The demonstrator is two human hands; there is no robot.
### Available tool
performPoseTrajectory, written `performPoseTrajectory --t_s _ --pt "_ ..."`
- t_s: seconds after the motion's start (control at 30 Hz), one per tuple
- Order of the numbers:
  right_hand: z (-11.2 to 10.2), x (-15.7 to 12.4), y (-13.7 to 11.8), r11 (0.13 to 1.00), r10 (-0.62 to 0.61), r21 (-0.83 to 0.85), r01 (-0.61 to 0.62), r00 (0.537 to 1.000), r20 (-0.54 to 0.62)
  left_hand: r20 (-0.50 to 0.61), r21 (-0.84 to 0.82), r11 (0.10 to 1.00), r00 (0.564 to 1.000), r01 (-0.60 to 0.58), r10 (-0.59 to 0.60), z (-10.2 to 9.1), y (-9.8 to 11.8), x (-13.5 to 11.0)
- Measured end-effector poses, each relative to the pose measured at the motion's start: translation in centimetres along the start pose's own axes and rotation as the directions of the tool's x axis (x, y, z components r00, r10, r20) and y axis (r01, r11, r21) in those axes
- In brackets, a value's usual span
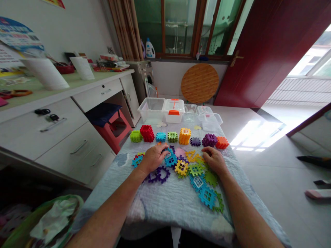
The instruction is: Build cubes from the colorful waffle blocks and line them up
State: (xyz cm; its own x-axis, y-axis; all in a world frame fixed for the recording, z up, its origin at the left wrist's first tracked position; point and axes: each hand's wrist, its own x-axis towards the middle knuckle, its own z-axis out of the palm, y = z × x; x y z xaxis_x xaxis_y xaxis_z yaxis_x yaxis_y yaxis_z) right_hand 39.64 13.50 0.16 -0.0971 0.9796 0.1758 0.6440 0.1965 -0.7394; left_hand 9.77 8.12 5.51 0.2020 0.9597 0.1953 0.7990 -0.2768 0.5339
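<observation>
My left hand (155, 157) is closed, with thumb and fingers pinching a blue window tile (170, 157) at its upper left edge. To the right, my right hand (214, 159) rests low over the pile with curled fingers; whatever is under the fingertips is hidden. Between the hands lie a yellow window tile (181, 167), a green window tile (196, 169) and yellow open-frame pieces (190, 156). Purple ring pieces (163, 174) lie below my left wrist. Nearer me are blue window tiles (207, 195) and a green frame piece (218, 203). Another blue tile (137, 160) sits left of my left hand.
Behind the hands stands a row of colour-sorted stacks, among them red (147, 133), yellow (184, 136), purple (209, 140) and orange (222, 142). Clear plastic boxes (152, 110) line the table's far edge. A cloth (160, 203) covers the table. A drawer desk (59, 120) stands left.
</observation>
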Motion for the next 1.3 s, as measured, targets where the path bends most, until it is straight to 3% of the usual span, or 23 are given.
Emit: performPoseTrajectory --t_s 0.17,0.4,0.6,0.67,0.8,0.93,1.03,1.17,1.3 --pt "0.0 0.0 0.0 1.0 -0.004 -0.001 0.004 1.0 -0.009 0.086 -0.057 0.998 0.996 -0.008 0.013 0.2 -0.6 0.6" --pt "0.1 0.1 0.1 1.0 -0.012 -0.004 0.012 1.0 -0.017 -0.013 0.015 1.0 1.0 -0.004 0.004 1.1 -1.2 0.3" --pt "0.2 0.1 0.5 1.0 -0.009 0.005 0.009 1.0 -0.015 0.012 -0.017 1.0 1.0 0.02 -0.02 0.2 -1.5 0.6" --pt "0.3 0.1 0.6 1.0 -0.009 0.009 0.009 1.0 -0.017 0.009 0.04 0.999 1.0 0.018 -0.018 -0.1 -1.6 0.7" --pt "0.3 0.1 0.6 1.0 -0.004 0.006 0.004 1.0 -0.015 -0.108 0.232 0.973 0.994 -0.005 0.031 -0.2 -0.7 0.0" --pt "0.2 0.1 0.5 1.0 0.0 0.009 0.001 1.0 -0.009 0.061 0.217 0.964 0.988 -0.154 0.144 0.3 0.9 -1.6" --pt "0.2 0.1 0.5 1.0 0.001 0.009 -0.001 1.0 -0.007 0.137 0.232 0.956 0.979 -0.178 0.149 1.1 1.5 -2.4" --pt "0.2 0.1 0.5 1.0 -0.007 0.01 0.007 1.0 -0.018 0.129 0.295 0.943 0.984 -0.156 0.123 2.1 1.5 -2.9" --pt "0.2 0.1 0.5 1.0 -0.008 0.008 0.008 1.0 -0.016 0.038 0.296 0.942 0.988 -0.156 0.152 2.0 1.8 -3.3"
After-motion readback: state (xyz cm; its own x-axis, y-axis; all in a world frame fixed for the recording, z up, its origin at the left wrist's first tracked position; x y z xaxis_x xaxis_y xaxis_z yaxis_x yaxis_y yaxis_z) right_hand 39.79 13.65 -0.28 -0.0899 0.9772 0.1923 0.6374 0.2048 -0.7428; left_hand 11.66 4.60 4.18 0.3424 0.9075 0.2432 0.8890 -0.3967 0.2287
